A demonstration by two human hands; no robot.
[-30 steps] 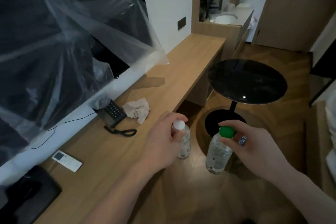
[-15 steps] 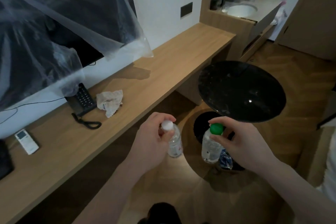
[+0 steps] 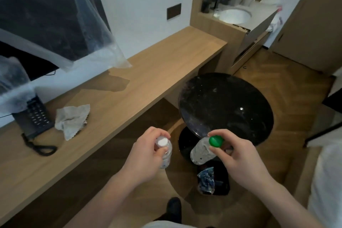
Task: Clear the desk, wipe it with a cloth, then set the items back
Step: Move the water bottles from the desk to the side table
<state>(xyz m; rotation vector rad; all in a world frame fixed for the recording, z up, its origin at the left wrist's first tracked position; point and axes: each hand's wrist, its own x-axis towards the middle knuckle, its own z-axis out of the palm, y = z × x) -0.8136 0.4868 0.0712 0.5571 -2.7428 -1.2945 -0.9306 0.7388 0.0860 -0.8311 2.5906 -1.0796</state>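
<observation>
Clearing stage, wiping not begun: left hand (image 3: 146, 155) fingers pinching white-capped bottle (image 3: 164, 151), right hand (image 3: 238, 155) pinching green-capped bottle (image 3: 205, 149), both off desk (image 3: 129, 98); cloth (image 3: 72, 119), phone (image 3: 32, 116) left of fingers, unmoved.

No text, brand, number or sign can be read anywhere in the head view. The telephone (image 3: 34, 116) on the desk (image 3: 148, 72) shows rows of pale keys, but the marks on them are too small to make out. The white-capped bottle (image 3: 165, 151) gripped by the left hand (image 3: 146, 155) and the green-capped bottle (image 3: 202, 151) gripped by the right hand (image 3: 238, 161) carry no label that can be made out. The blue printed wrapper (image 3: 206, 178) on the floor bears a pattern, blurred beyond reading.
</observation>
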